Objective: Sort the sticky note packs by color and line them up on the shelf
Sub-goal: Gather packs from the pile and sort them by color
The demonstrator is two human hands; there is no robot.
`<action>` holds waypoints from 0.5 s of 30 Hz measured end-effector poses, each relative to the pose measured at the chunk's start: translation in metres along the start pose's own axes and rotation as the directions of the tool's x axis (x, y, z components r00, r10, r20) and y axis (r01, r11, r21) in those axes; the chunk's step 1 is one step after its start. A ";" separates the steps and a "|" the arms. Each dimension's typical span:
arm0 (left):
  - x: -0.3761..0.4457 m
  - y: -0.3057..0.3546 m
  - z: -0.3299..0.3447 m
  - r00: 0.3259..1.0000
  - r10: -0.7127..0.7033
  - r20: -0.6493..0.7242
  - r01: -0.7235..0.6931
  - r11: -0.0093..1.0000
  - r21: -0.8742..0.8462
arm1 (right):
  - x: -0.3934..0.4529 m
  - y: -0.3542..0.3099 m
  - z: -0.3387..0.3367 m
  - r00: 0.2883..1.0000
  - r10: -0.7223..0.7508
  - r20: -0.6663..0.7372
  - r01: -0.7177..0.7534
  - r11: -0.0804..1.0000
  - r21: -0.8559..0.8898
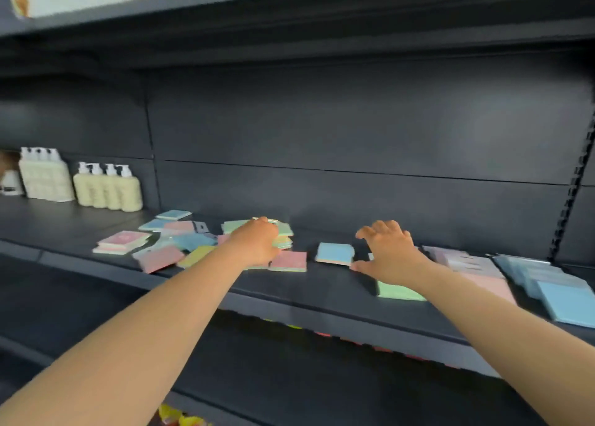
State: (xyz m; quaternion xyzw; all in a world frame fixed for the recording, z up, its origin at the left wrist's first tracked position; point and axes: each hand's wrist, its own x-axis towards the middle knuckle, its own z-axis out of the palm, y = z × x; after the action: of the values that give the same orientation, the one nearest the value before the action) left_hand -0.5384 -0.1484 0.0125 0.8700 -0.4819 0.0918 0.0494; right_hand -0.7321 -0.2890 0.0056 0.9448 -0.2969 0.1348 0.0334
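Left hand [257,242] reaches into the loose heap of pastel square sticky note packs [180,242] on the dark metal shelf [306,284], fingers curled down onto green packs; whether it grips one, cannot tell. Right hand [391,251] hovers spread, holding nothing, beside a lone blue pack [335,253]. Sorted so far, by my reading: rows of purple, pink [489,284] and blue packs [566,303] at right, one green pack [399,292] started. Most of the heap remains. No legible writing; frame blurred.

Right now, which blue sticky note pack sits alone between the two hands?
The blue pack lying by itself on the shelf, just left of the right hand. The other blue ones lie in the jumbled pile or the right-end row.
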 end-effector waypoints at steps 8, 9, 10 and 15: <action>-0.043 -0.211 -0.017 0.997 -0.072 0.022 0.070 0.995 0.073 | 0.055 -0.192 0.012 0.993 -0.111 -0.041 0.114 0.991 0.069; -0.047 -0.234 -0.018 0.996 -0.082 0.029 0.080 0.994 0.078 | 0.062 -0.213 0.015 0.993 -0.113 -0.041 0.116 0.990 0.075; -0.051 -0.256 -0.019 0.995 -0.092 0.033 0.089 0.993 0.082 | 0.069 -0.234 0.018 0.993 -0.113 -0.040 0.116 0.990 0.081; -0.058 -0.344 -0.014 0.987 -0.152 0.059 0.153 0.988 -0.007 | 0.098 -0.305 0.036 0.994 -0.103 -0.024 0.106 0.986 0.131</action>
State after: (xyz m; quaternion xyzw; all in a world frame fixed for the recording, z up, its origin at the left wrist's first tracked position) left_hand -0.2782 0.0847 0.0148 0.9064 -0.4155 0.0594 0.0470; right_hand -0.4727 -0.0976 0.0027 0.9580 -0.2370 0.1604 -0.0194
